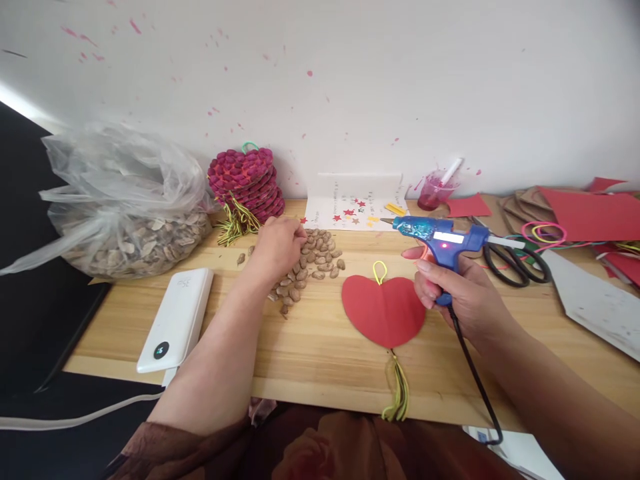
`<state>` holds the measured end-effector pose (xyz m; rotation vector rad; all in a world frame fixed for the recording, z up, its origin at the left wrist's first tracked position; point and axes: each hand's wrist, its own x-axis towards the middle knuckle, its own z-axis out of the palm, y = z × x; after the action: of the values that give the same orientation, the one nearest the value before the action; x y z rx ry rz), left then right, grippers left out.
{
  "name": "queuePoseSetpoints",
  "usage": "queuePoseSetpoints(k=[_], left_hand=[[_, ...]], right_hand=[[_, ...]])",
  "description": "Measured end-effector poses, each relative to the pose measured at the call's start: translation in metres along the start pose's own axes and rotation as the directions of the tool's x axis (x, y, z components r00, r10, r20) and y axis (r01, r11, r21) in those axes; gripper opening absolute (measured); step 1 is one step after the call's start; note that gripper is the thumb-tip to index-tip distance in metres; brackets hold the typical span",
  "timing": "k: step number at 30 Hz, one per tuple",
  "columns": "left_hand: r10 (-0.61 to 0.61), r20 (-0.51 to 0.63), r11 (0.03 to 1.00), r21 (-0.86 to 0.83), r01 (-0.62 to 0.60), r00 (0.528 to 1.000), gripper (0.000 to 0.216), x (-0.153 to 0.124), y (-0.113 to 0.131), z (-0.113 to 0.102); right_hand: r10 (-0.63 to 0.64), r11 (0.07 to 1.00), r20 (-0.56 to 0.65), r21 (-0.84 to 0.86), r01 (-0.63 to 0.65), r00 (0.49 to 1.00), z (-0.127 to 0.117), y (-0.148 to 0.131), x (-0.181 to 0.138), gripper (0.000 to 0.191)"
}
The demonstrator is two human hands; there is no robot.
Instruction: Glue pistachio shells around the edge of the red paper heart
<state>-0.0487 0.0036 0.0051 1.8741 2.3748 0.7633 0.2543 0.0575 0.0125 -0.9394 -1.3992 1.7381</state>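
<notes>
Leftward, plastic bag holds shells; right hand grips glue gun.

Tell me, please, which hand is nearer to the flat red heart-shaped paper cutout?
Right. The right hand, gripping a blue plastic glue gun, sits just beside the red paper heart; the left hand rests on brown nut shells farther left.

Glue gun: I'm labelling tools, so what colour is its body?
The glue gun is blue, with a red light on its side; head view.

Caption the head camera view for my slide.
Right hand holds a blue glue gun beside a red paper heart; left hand rests on loose nut shells.
</notes>
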Motion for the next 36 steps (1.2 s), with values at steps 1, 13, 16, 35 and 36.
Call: queuePoseSetpoints(k=[1,13,16,35,36], left_hand=[[0.007,0.017,0.999,-0.044,-0.007,1.0,0.013,-0.002,0.004,-0.003],[0.266,0.457,0.954,-0.25,-0.164,0.849,0.01,-0.024,0.04,-0.013],[0.269,0.5,0.958,-0.23,-0.173,0.823,0.012,-0.025,0.041,-0.015],[0.077,-0.023,0.946,-0.314,-0.081,0.997,0.01,-0.019,0.036,-0.019],[0.056,-0.071,0.942,-0.326,-0.077,0.996,0.01,-0.019,0.034,-0.019]], right_hand=[[-0.009,1.0,-0.006,0.006,0.009,1.0,0.0,0.0,0.0,0.017],[-0.02,1.0,-0.019,0.004,0.02,1.0,0.003,-0.003,-0.001,0.017],[-0.014,1.0,-0.006,0.014,0.014,1.0,0.002,-0.003,-0.001,0.016],[-0.038,0.998,0.011,0.042,0.038,0.999,0.002,-0.001,-0.002,0.015],[-0.04,0.998,0.013,0.045,0.039,0.999,0.002,-0.001,-0.002,0.014]])
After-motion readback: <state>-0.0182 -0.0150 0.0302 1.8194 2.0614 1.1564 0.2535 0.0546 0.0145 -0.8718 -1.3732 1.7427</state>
